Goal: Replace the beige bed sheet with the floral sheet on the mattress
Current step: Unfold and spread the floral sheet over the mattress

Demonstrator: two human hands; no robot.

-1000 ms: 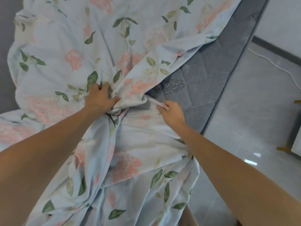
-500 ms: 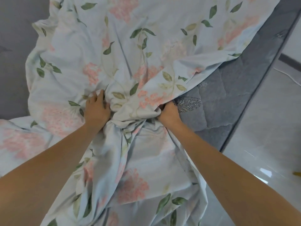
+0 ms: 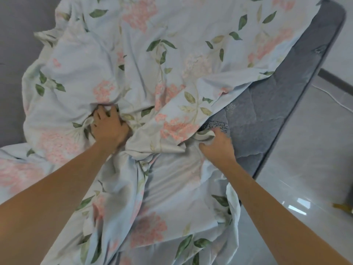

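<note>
My left hand sits left of the middle of the frame, fingers curled into a bunch of the floral sheet, gripping a thick gather of cloth. My right hand is right of centre, and it grasps a folded edge of the same sheet, the cloth pinched up between thumb and fingers just where the sheet's edge meets the bare mattress.

The sheet is pale blue with pink flower clusters and green leaves. It lies crumpled across most of the frame, from the top edge down to the bottom, with deep folds running toward my two hands and a twisted ridge of cloth stretched between them. Below my hands it falls in loose, hanging folds between my forearms toward the bottom of the frame.

The mattress is grey and quilted. A strip of it shows uncovered along the right side, running from the upper right corner down toward the middle right, with a small dark stitched patch just above my right hand. More grey surface shows in the upper left corner.

On the far right lies a pale, glossy tiled floor, with a thin white cord trailing across it.
</note>
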